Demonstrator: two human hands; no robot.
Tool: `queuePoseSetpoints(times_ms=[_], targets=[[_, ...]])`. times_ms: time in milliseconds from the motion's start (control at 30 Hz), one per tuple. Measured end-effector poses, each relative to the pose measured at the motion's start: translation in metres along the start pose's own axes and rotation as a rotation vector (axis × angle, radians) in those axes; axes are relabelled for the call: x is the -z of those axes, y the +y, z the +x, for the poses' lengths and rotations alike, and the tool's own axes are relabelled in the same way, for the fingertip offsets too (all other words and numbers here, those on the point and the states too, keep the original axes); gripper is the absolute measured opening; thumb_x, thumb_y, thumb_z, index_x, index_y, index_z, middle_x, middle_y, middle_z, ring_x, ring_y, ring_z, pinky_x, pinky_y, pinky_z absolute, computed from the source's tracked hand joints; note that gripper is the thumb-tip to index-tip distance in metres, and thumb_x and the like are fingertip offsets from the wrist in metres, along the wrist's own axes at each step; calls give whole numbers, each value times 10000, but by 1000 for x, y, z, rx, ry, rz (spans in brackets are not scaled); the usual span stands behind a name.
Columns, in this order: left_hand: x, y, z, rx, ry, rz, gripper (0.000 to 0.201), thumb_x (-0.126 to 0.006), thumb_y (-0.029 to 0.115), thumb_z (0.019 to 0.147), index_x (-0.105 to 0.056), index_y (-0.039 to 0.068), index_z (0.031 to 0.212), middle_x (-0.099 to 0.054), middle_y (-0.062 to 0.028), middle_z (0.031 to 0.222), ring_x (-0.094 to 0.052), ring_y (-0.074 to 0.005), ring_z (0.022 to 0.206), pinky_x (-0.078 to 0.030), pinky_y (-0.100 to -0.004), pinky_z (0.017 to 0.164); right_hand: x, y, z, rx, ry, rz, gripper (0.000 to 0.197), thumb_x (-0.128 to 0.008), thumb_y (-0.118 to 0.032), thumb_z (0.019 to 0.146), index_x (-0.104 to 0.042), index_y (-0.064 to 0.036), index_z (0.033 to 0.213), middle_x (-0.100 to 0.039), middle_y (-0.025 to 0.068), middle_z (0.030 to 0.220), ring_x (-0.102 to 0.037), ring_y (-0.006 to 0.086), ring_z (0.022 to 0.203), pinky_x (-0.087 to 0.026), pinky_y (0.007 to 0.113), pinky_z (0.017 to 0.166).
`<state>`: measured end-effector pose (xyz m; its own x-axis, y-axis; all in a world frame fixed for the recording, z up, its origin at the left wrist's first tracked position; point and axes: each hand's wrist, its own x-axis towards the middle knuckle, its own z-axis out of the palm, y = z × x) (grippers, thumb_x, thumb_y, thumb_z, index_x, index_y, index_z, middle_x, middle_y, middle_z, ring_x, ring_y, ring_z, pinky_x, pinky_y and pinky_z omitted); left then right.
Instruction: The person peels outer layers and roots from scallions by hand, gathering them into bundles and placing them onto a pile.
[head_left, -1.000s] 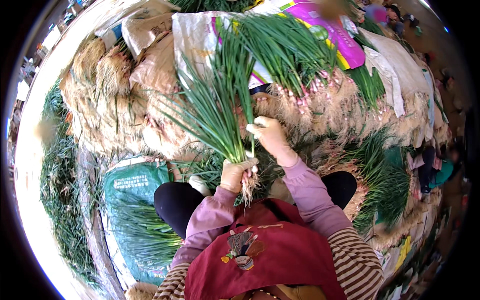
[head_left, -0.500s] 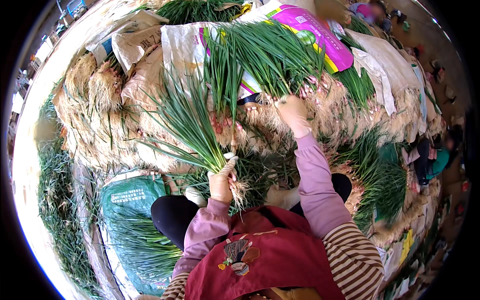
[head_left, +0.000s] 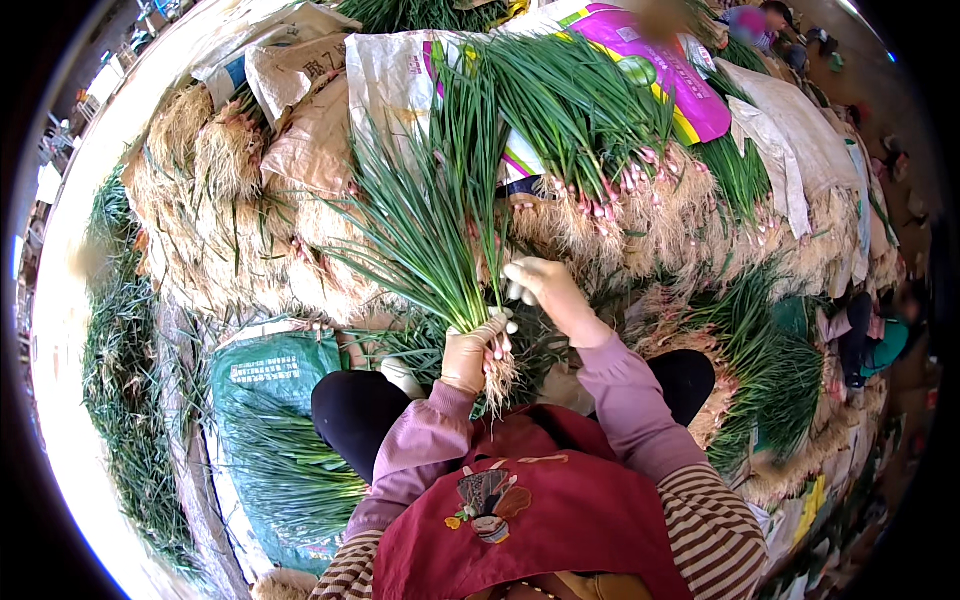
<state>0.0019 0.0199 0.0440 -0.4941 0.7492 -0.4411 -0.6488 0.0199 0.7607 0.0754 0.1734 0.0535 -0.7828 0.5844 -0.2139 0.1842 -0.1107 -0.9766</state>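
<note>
My left hand (head_left: 468, 355), in a thin pale glove, is closed round a bunch of spring onions (head_left: 440, 270) just above its roots. The long green leaves fan up and away, while pinkish-white bulbs and stringy roots (head_left: 502, 385) hang below the fist. Right beside the stems is my right hand (head_left: 545, 288), gloved too, its fingers loosely bent and apart; I see nothing in them. Beyond both hands lies a heap of loose spring onions (head_left: 575, 110), bulbs and roots toward me.
Woven sacks (head_left: 385, 85) and a purple printed bag (head_left: 655, 65) lie over the long root-covered stack. A green bag (head_left: 275, 365) with more spring onions is at my left, and another leafy pile (head_left: 765, 350) at my right. People (head_left: 880, 340) sit farther right.
My right hand has come from the heap back toward me and left, to the held bunch. My left hand has shifted slightly right and up, still gripping the spring onions.
</note>
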Motion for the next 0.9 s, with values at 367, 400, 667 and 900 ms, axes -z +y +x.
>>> queuePoseSetpoints(times_ms=[367, 400, 667, 900], targets=[[1, 10, -10, -214, 136, 20, 128, -644, 108, 864, -614, -3, 807, -564, -52, 538, -427, -63, 341, -281, -180, 313, 15, 27, -25, -147, -301, -1292, 214, -620, -187, 763, -676, -21, 885, -666, 187, 854, -652, 336, 801, -507, 417, 745], [1, 8, -10, -253, 153, -12, 128, -638, 114, 870, -616, -8, 839, -555, -50, 528, -426, -64, 339, -285, -181, 312, 26, 7, -26, -173, -360, -1174, 278, -633, -226, 779, -667, -15, 958, -663, 197, 883, -651, 312, 836, -503, 414, 778], [7, 5, -2, -152, 98, -36, 124, -636, 79, 859, -630, 6, 958, -532, -13, 597, -464, -70, 392, -317, -183, 332, 91, -3, 70, 196, 759, -1454, 517, -613, -224, 863, -450, 25, 1286, -623, 167, 1023, -618, 265, 927, -485, 397, 848], [10, 12, -8, -234, 174, -164, 87, -644, 88, 850, -621, 4, 852, -586, -49, 610, -463, -83, 385, -331, -197, 342, 106, -89, 65, 370, 104, 414, 499, -620, -168, 852, -468, -47, 1312, -594, 121, 1144, -589, 156, 929, -517, 284, 787]])
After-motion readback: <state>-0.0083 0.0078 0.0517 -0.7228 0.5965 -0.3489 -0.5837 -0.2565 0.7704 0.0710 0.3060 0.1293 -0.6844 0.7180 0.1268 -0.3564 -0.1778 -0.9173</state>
